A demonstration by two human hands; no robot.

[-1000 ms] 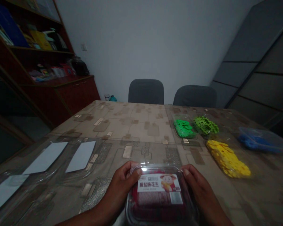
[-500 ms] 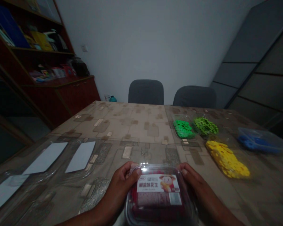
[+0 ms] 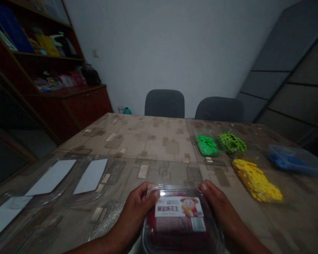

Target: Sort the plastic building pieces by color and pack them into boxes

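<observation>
**A:** What's in hand at this point?

**B:** A clear plastic tub [image 3: 178, 225] at the near table edge, lid on. The left hand [image 3: 132, 218] and right hand [image 3: 222, 211] grip it from either side, fingers curled around the rim. Can't tell whether it's lifted or resting.

**A:** Step, as you judge it?

**B:** Holding and steadying the tub. Any next move would call for one hand to shift its grip first.

**A:** Materials?

**B:** Glossy, rounded-corner plastic over dark red contents; a paper label [image 3: 178, 207] with a cartoon pig. The tabletop cover [image 3: 148, 148] is shiny and patterned.

**A:** Around it?

**B:** Well off to the right lie green pieces [image 3: 206, 146], a lime-green lattice [image 3: 231, 143], and yellow pieces [image 3: 257, 180]. Farther right, blue pieces [image 3: 288, 160] sit under clear plastic. Pale cards [image 3: 91, 175] lie to the left.
</observation>
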